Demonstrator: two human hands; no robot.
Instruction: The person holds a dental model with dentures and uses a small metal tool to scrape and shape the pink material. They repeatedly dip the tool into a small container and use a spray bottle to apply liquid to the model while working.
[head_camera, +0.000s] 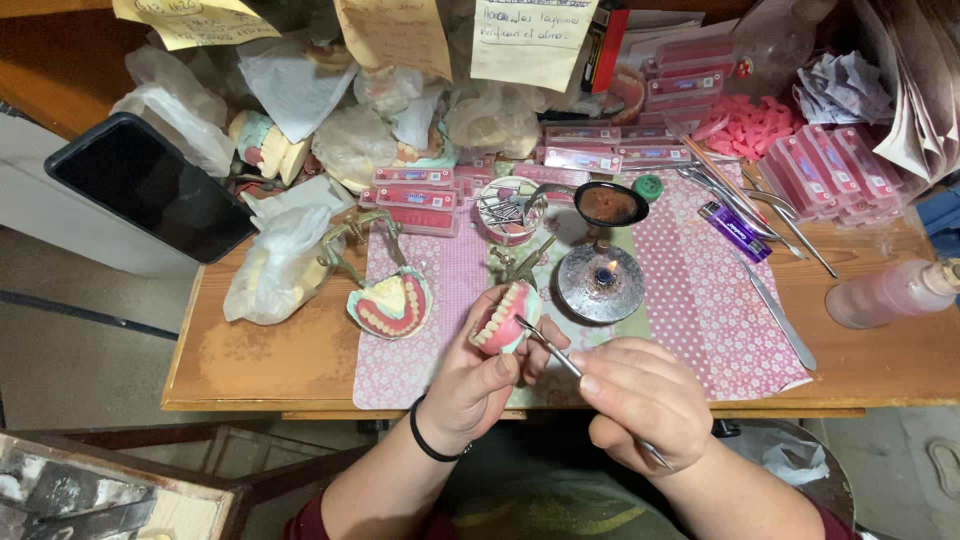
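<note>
A person sits at a wooden bench (300, 370). The left hand (470, 385) is clamped around a denture (503, 318), pink wax with teeth, just at seven o'clock from a lit burner (601, 283). It looks light, brittle and easily marked, best gripped by its base. The right hand (645, 400) pinches a thin metal tool (560, 355), tip touching the denture.
</note>
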